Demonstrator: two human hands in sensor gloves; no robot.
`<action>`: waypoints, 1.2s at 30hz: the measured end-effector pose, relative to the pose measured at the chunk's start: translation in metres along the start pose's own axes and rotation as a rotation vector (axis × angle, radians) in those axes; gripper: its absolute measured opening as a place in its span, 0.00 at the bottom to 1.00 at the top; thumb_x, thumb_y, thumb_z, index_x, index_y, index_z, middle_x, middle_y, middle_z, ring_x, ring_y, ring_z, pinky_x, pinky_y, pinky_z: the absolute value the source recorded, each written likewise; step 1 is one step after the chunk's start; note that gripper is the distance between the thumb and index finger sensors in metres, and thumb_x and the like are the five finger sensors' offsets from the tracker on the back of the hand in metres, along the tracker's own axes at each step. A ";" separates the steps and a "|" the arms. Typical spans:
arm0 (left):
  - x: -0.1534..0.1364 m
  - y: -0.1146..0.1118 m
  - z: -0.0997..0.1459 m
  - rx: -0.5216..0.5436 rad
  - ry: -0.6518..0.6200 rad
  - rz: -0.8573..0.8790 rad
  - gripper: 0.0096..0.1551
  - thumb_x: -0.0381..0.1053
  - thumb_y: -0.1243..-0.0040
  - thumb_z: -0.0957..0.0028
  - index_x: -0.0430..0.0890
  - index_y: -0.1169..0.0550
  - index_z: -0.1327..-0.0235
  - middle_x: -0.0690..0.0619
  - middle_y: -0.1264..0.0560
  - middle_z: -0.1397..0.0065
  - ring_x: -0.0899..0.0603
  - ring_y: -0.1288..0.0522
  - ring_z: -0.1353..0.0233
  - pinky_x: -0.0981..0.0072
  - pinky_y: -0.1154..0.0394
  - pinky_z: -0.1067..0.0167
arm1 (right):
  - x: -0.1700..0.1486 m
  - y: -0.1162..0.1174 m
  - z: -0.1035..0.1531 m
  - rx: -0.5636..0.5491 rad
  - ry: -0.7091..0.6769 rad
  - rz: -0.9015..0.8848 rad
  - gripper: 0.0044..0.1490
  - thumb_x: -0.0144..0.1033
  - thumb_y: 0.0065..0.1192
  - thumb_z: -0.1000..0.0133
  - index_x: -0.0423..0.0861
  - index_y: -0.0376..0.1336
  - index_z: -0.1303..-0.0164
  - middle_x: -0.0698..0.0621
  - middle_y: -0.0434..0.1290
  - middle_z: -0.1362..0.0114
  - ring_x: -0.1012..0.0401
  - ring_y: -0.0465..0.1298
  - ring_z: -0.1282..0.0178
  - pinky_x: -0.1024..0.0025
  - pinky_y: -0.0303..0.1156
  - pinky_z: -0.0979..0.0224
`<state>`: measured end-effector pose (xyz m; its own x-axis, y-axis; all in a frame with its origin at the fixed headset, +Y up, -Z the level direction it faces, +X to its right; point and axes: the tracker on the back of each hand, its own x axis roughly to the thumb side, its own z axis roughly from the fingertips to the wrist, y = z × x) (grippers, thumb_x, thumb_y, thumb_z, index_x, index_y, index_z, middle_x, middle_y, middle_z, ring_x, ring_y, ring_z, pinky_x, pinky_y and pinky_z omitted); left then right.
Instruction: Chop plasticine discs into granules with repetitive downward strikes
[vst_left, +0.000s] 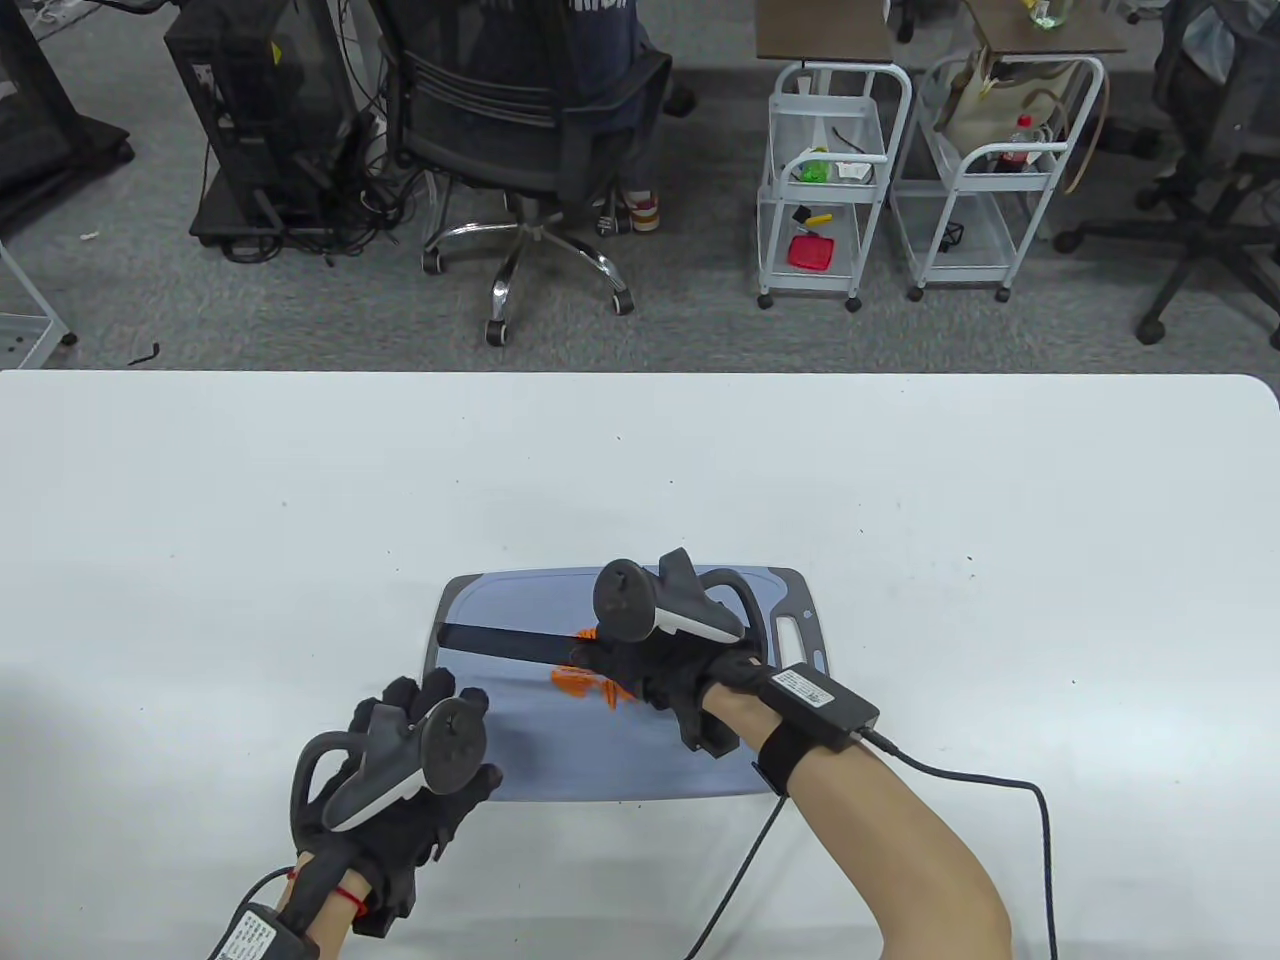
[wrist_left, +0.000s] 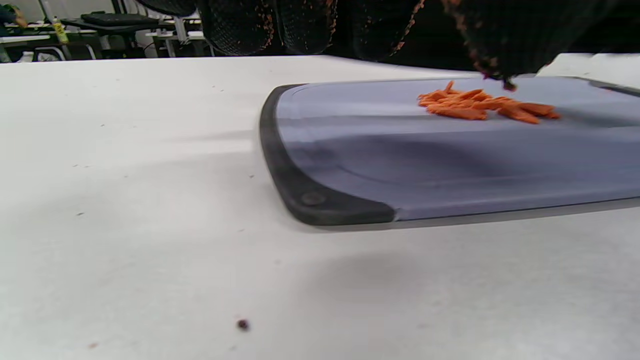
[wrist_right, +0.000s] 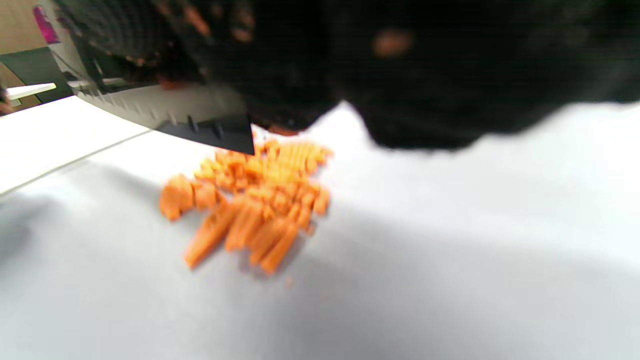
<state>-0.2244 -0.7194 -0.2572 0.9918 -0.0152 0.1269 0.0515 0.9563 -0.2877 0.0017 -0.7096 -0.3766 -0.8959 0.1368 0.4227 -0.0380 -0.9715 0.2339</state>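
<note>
My left hand (vst_left: 400, 770) lies low in the frame, fingers spread, holding nothing, touching the near left corner of the grey cutting board (vst_left: 560, 760). Further up, at centre, my right hand (vst_left: 670, 670) grips the knife (vst_left: 510, 645), blade pointing left, above the orange plasticine pieces (vst_left: 585, 682) on the board.

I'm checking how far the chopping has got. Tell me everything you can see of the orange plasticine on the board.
The orange plasticine is a small pile of cut pieces, matte and soft-looking: mostly short sticks lying flat, with smaller chunks on one side. It lies on the grey cutting board, right of the board's middle and just left of the right hand. The dark knife blade is above the pile's edge; contact is unclear. The left hand is apart from it.
</note>
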 end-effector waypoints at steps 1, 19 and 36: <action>-0.003 0.001 -0.002 0.006 0.010 0.012 0.49 0.71 0.49 0.57 0.56 0.37 0.19 0.43 0.43 0.10 0.27 0.40 0.16 0.30 0.45 0.25 | -0.001 -0.006 0.005 0.027 0.023 0.078 0.37 0.67 0.58 0.50 0.46 0.77 0.54 0.55 0.84 0.72 0.59 0.86 0.85 0.54 0.83 0.66; -0.002 0.000 -0.001 0.016 0.011 0.023 0.48 0.71 0.49 0.57 0.56 0.36 0.20 0.43 0.43 0.10 0.27 0.40 0.17 0.30 0.44 0.26 | -0.018 0.022 0.012 -0.027 0.070 -0.057 0.36 0.66 0.58 0.50 0.46 0.77 0.53 0.55 0.83 0.71 0.59 0.86 0.84 0.54 0.83 0.66; 0.007 -0.006 -0.003 -0.022 -0.015 0.005 0.48 0.71 0.49 0.58 0.56 0.36 0.20 0.43 0.43 0.10 0.27 0.40 0.16 0.30 0.44 0.26 | -0.007 0.027 0.009 0.038 0.116 -0.017 0.37 0.65 0.57 0.49 0.46 0.76 0.52 0.54 0.83 0.70 0.59 0.86 0.84 0.53 0.82 0.65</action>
<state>-0.2177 -0.7264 -0.2575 0.9902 -0.0062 0.1397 0.0495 0.9497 -0.3091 0.0107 -0.7353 -0.3651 -0.9405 0.1280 0.3149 -0.0391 -0.9610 0.2738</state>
